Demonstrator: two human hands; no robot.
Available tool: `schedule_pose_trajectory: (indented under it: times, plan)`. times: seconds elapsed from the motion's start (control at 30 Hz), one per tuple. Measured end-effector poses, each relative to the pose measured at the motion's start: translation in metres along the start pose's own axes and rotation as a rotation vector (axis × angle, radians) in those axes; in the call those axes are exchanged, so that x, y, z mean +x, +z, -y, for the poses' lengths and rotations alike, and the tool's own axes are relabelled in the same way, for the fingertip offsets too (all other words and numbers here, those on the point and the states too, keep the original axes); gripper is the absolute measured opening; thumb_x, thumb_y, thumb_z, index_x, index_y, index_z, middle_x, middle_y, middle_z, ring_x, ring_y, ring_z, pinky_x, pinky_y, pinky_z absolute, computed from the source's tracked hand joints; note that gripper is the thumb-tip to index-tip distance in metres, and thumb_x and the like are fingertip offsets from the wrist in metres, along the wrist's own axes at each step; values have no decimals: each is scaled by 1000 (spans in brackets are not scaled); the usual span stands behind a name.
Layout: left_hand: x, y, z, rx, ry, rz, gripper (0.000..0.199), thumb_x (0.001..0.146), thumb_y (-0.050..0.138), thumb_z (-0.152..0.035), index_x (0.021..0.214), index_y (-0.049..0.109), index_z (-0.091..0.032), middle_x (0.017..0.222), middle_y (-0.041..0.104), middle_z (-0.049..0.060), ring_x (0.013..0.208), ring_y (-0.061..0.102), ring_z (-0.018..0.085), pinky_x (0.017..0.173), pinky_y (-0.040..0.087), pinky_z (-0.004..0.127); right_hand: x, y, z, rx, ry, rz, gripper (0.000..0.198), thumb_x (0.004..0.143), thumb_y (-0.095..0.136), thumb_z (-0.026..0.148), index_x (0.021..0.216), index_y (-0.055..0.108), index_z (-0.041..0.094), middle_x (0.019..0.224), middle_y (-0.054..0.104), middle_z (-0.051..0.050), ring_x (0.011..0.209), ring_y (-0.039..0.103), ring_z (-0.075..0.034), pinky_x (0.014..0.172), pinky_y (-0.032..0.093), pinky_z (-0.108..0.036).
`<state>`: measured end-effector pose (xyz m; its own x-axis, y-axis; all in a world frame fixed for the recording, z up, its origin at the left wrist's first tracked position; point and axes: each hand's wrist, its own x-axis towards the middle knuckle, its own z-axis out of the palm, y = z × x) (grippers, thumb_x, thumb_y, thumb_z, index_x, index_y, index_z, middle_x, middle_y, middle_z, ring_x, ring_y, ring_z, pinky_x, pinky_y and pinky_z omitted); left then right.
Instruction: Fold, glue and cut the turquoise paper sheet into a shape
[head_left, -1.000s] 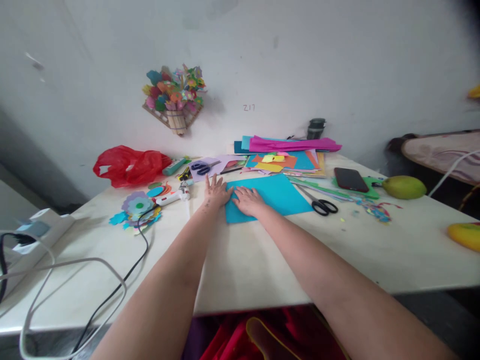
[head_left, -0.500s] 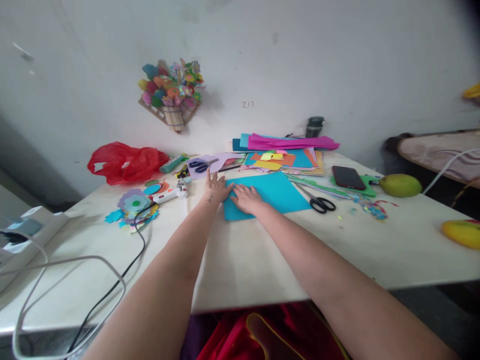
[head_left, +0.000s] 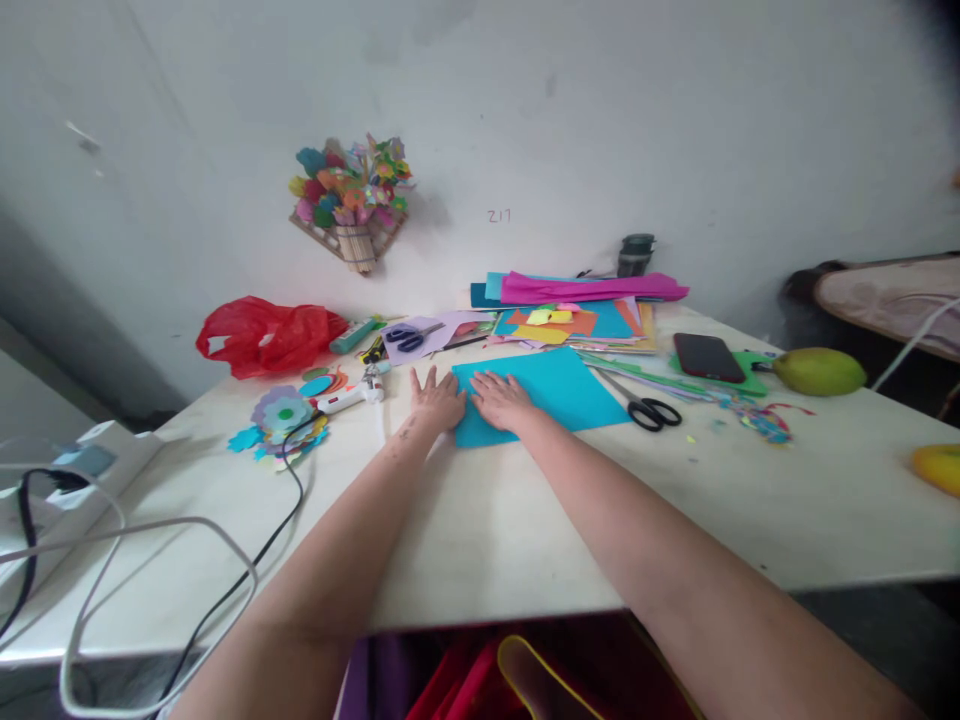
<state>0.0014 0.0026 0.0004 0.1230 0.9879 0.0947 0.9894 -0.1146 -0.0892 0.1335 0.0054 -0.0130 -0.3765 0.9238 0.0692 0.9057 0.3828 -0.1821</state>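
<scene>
A sheet of blue paper [head_left: 574, 390] lies flat on the white table [head_left: 510, 540] in front of me. My left hand [head_left: 436, 402] rests at the sheet's left edge with its fingers spread. On the left part of the sheet lies my right hand [head_left: 499, 400], palm down, fingers stretched out. The two hands are side by side, and neither grasps anything. Black-handled scissors [head_left: 654, 413] lie at the sheet's right side, their blades partly against its edge.
Left of the hands are a glue gun [head_left: 349, 396], paper flowers [head_left: 281, 412] and a red plastic bag [head_left: 270, 335]. Behind lie purple scissors [head_left: 409, 337] and stacked coloured paper [head_left: 600, 318]. A phone [head_left: 709, 357] and a mango [head_left: 819, 371] are on the right. Cables cross the left side.
My left hand has shifted slightly down along the sheet's left edge. My right hand stays flat on the paper. The whole view has moved a little.
</scene>
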Motion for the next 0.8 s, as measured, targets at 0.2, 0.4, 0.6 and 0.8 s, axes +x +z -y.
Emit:
schedule_pose_trajectory:
  times: [0.2, 0.4, 0.6, 0.8]
  plan:
    - [-3, 9, 3, 17, 33, -97, 48, 86, 18, -37, 130, 36, -30, 140, 28, -4, 133, 5, 26, 100, -15, 56, 4, 0, -2, 13, 11, -13, 55, 88, 16, 44, 137, 25, 21, 144, 16, 1, 132, 11, -17, 105, 8, -43]
    - [19, 15, 16, 32, 86, -163, 46, 86, 23, -35, 128, 40, -30, 140, 30, -4, 133, 4, 26, 100, -16, 54, 4, -4, -8, -1, -40, -19, 56, 87, 20, 43, 139, 20, 20, 145, 9, 1, 132, 10, -17, 106, 5, -42]
    - [30, 11, 18, 116, 45, -291, 43, 85, 28, -42, 117, 54, -30, 141, 29, -2, 133, 2, 26, 101, -17, 51, -2, -4, -1, 3, -1, 63, 56, 88, 18, 42, 139, 20, 18, 145, 10, 0, 133, 4, -19, 105, 3, -46]
    - [15, 7, 13, 77, 67, -232, 45, 86, 23, -44, 115, 55, -32, 142, 25, -4, 133, 6, 24, 102, -10, 54, 3, -3, -4, 8, -12, 40, 55, 88, 18, 42, 139, 20, 19, 145, 11, 0, 133, 5, -19, 105, 3, -45]
